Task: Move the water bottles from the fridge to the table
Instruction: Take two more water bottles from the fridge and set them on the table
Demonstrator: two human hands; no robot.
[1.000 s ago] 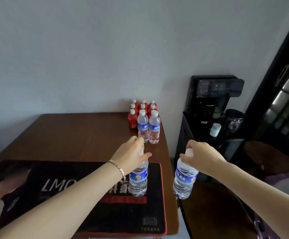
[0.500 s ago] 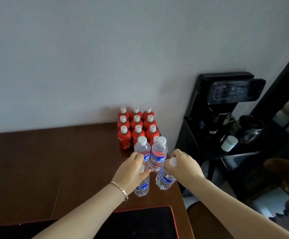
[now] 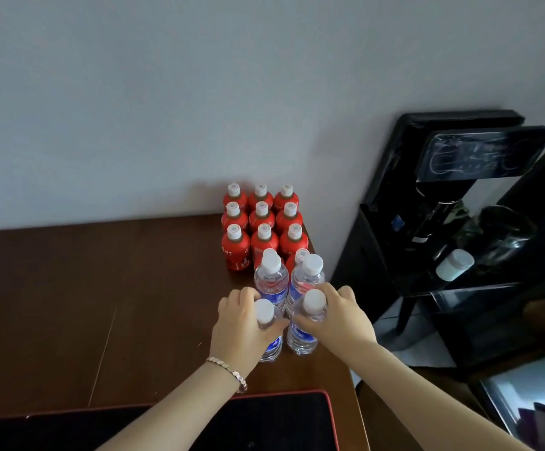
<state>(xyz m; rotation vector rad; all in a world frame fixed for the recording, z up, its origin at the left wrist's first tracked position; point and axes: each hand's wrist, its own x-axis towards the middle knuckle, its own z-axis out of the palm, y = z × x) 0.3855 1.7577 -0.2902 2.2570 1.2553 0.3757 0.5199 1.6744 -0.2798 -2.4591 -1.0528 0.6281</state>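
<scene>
Head view: two water bottles (image 3: 301,333) were stood on the table (image 3: 69,288), near its right edge, each clamped by the left hand (image 3: 243,330) or right hand (image 3: 336,315). The far bottles (image 3: 271,278) could be knocked over by a bump.

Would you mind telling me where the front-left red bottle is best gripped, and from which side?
Take the front-left red bottle around its body from the left, or by its white cap from above. It stands upright at the corner of the red group, with bare table on its left and other bottles packed on its right and behind.
</scene>
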